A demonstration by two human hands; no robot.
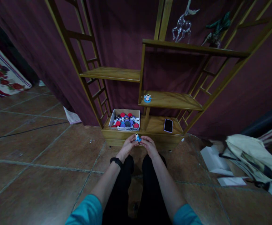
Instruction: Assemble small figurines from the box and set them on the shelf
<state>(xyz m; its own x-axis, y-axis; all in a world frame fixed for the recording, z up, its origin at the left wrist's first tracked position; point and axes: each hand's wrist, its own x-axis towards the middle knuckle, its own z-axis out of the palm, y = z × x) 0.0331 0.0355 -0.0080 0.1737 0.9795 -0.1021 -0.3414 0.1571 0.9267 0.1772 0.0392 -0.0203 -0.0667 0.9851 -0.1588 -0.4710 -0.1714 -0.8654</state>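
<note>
A small white and blue figurine (138, 137) on a blue base is held between both hands in front of the wooden shelf unit. My left hand (129, 144) grips it from the left, fingers closed at its side. From the right, the fingertips of my right hand (149, 144) pinch its base. Just beyond my hands, an open box (112, 127) sits on the lowest shelf, full of small figures and red, purple and dark round pieces. A similar figurine (147, 98) with a blue base stands on the middle shelf.
A phone (168, 125) lies on the lowest shelf at the right. Higher up stand a clear deer ornament (182, 28) and a dark green statue (217, 29). White boxes (214, 161) and a pale bag (248, 153) lie on the floor at the right. A cable (32, 128) crosses the left floor.
</note>
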